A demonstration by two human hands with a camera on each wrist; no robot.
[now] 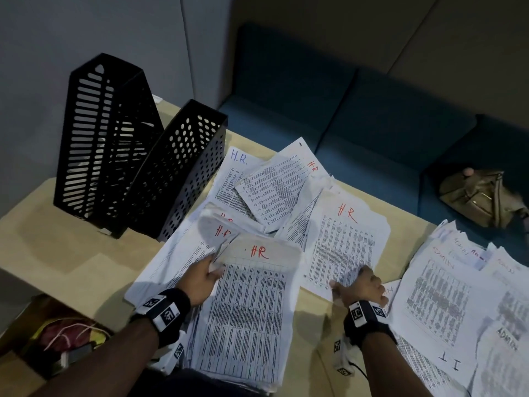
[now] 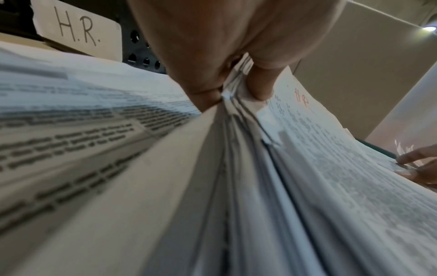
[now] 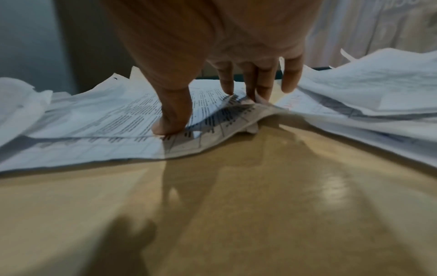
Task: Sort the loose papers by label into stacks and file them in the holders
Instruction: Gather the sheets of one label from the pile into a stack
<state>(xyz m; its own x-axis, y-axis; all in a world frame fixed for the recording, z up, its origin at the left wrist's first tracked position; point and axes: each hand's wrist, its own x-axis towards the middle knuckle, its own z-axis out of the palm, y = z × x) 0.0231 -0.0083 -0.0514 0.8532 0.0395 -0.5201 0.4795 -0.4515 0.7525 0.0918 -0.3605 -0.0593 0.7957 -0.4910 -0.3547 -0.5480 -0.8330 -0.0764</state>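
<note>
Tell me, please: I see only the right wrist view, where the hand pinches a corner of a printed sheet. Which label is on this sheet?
Observer: The head view shows "H.R" in red at the top of that sheet. The right hand pinches its near corner.
Operator: And the other hand, what does it do?
Observer: The left hand grips a stack of papers, with "HR" in red on the top page.
Operator: Is there a holder for this label?
Observer: Yes. The left wrist view shows a tag reading "H.R." on the black holder with round holes.
</note>
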